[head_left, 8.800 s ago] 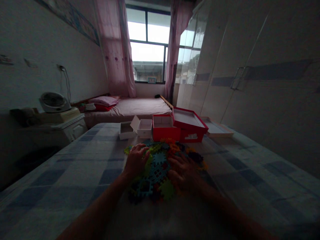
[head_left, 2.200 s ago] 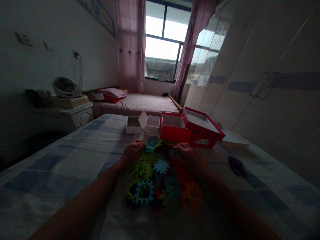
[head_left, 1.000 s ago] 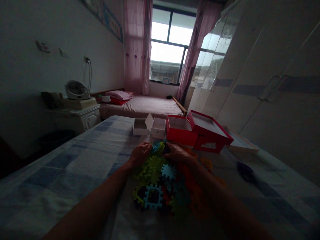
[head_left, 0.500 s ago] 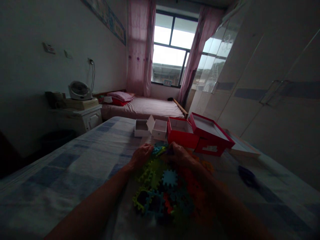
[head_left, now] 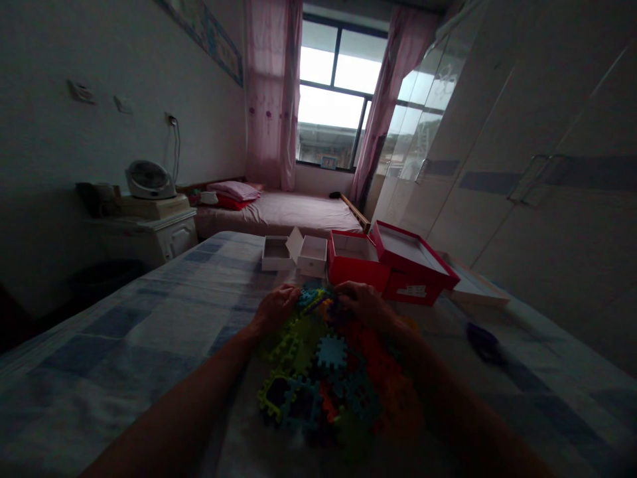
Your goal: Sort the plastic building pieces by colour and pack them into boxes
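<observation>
My left hand (head_left: 277, 308) is closed on a small assembly of blue and yellow-green interlocking toy tiles (head_left: 309, 297). Opposite it, the fingers of my right hand (head_left: 365, 304) are closed on a dark purple toothed tile (head_left: 337, 309), which is close against that assembly; whether the two are joined I cannot tell. Below the hands spreads a loose pile of similar tiles, among them a light blue square tile (head_left: 331, 352), a yellow-green frame tile (head_left: 271, 396) and red tiles (head_left: 382, 362). My right forearm hides part of the pile.
Behind the hands stand small white boxes (head_left: 312, 264), an open red box (head_left: 353, 265) and a tilted red lid (head_left: 415, 255). A purple piece (head_left: 482, 342) lies apart at the right on the checked bedcover (head_left: 164, 318). Farther back is another bed (head_left: 303, 211).
Both hands stay close together with the tiles between them; a purple strip and an orange bit now show there. The whole view has shifted slightly.
</observation>
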Motion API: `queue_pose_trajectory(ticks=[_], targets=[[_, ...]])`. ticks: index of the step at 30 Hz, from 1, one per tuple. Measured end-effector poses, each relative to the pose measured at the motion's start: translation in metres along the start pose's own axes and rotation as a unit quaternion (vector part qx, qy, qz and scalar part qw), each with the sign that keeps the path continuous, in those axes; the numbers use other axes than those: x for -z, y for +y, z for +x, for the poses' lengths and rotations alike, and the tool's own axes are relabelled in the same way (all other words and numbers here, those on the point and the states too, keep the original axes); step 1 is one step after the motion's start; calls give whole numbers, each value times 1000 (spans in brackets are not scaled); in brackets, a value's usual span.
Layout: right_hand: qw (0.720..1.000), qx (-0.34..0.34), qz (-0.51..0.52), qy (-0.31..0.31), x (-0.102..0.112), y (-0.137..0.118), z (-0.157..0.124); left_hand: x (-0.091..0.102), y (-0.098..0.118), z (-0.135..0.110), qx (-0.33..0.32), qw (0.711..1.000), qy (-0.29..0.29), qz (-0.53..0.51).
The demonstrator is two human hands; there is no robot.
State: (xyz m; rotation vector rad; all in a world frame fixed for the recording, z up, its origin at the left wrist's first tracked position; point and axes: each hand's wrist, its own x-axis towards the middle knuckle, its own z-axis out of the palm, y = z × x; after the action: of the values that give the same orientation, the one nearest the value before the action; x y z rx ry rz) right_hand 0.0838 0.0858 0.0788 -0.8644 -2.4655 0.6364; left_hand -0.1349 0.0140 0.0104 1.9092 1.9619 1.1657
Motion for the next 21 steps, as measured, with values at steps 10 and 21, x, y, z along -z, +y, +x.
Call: queue_pose_trajectory(ticks=[10, 21], targets=[[987, 45, -150, 27, -23, -22, 8, 1, 4, 0, -10, 1000, -3, 3], [980, -84, 115, 138, 41, 39, -42, 3, 0, -1, -8, 1000, -17, -2]])
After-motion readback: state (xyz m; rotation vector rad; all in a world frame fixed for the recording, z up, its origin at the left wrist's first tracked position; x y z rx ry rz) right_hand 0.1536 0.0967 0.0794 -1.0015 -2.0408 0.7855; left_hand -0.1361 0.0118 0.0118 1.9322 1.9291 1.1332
